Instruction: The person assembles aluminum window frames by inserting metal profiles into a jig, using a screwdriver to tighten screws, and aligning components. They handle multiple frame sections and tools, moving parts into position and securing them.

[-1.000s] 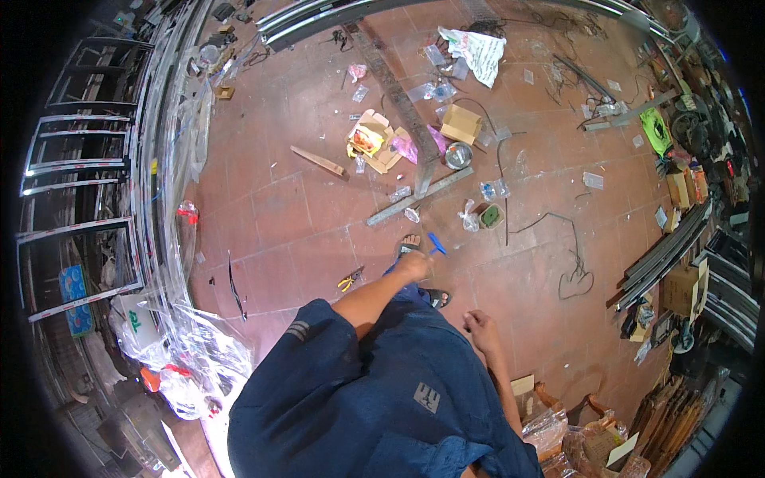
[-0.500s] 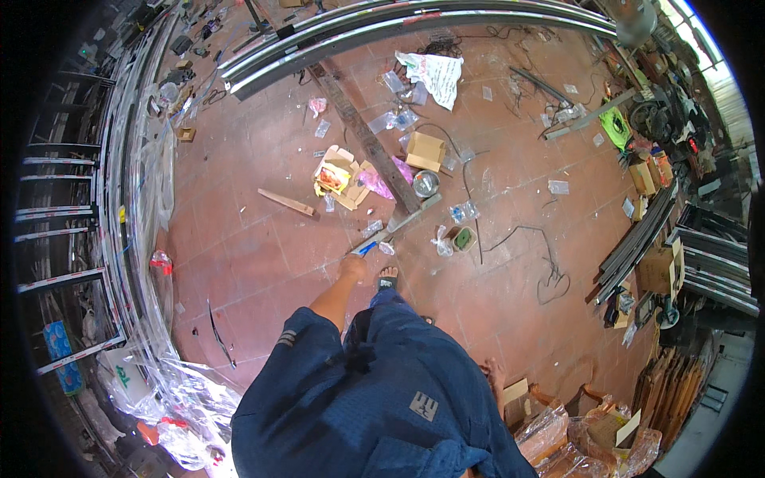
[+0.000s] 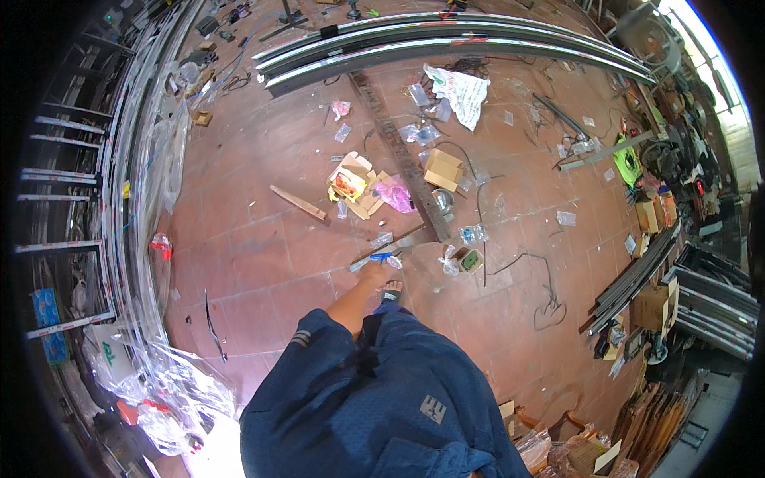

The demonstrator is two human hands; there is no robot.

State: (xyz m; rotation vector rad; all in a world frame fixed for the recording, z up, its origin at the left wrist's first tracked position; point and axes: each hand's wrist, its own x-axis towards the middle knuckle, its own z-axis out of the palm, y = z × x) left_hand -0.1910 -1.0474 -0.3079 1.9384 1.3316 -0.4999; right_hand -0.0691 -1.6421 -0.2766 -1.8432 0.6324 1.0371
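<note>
Item 1: L hand point(image 3: 371, 275), ctr of frame. Looks closed round blue hand tool point(image 3: 385, 257), which shows at its upper edge; finger detail too small to tell. Risk: a loose or off-ctr grip could let tool twist or drop, poss. onto sandalled foot point(image 3: 390, 292) just below; bare toes = little cover.

Item 2: R hand. Out of view; how far open & whether holding anything, can't tell.

Item 3: flat metal bar point(image 3: 360, 264), ctr, beside tool. Contact w/ tool or hand: can't tell. Risk: tool might knock it; bare edge could nick fingers.

Item 4: brown steel beam point(image 3: 396, 147), diag., upper ctr, lower end nr bar. Risk: stubbed toe or trip if foot goes fwd unwatched.

Item 5: pink plastic bag point(image 3: 394, 193), left of beam, + clear plastic bag point(image 3: 449, 260), right of foot. Risk: slip on tiled floor point(image 3: 263, 247) if stepped on.

Item 6: open container w/ green contents point(image 3: 470, 260), right of ctr. Risk: a kick could tip it.

Item 7: thin black cable point(image 3: 550, 288), loose loop, right of ctr. Risk: ankle snag.

Item 8: wood offcut point(image 3: 299, 204), left of ctr. Risk: could turn underfoot.
</note>
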